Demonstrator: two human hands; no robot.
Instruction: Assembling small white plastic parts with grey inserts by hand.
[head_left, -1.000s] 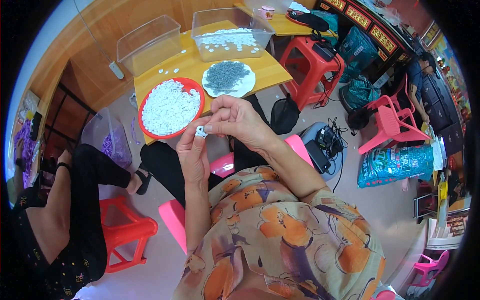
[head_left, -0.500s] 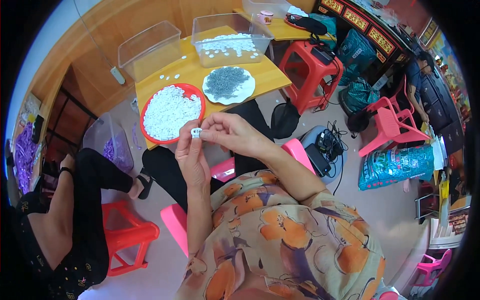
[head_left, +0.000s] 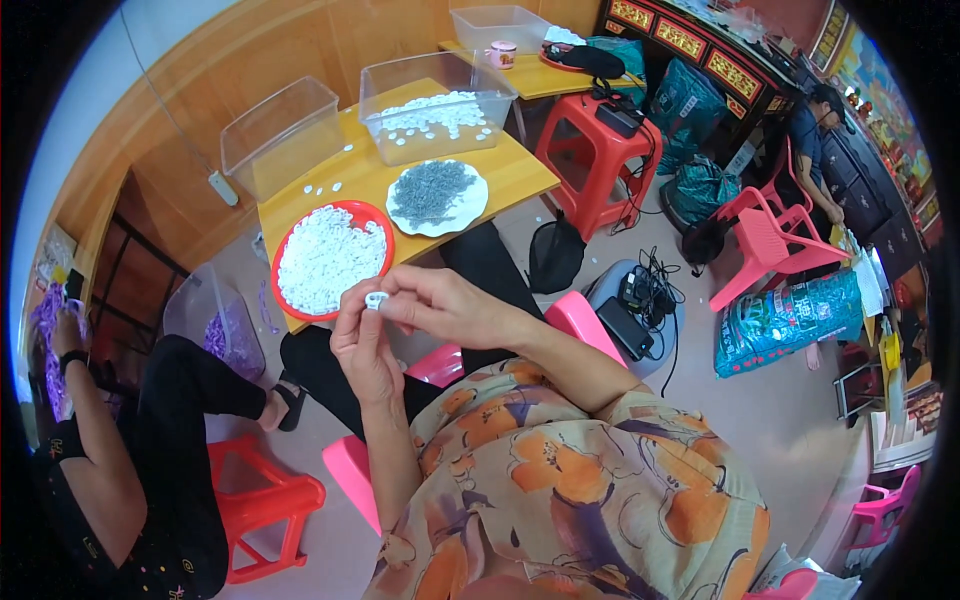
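My left hand pinches a small white plastic piece with an opening in it, held up between thumb and fingers. Right beside it, the thumb and fingers of my right hand are pressed together at the piece's edge. Whatever those fingertips hold is too small to make out. Just beyond my hands, a round red tray is heaped with similar white pieces. To its right, a white plate bears a pile of small dark grey parts.
On the yellow table stand two clear plastic boxes, one with white pieces. Red stools and cables are at the right. A person sits at my left, a hand at purple strips; another person is far right.
The view has shifted slightly, and the table sits lower in it. The white piece has turned so its opening shows. The person at left has reached to the purple strips.
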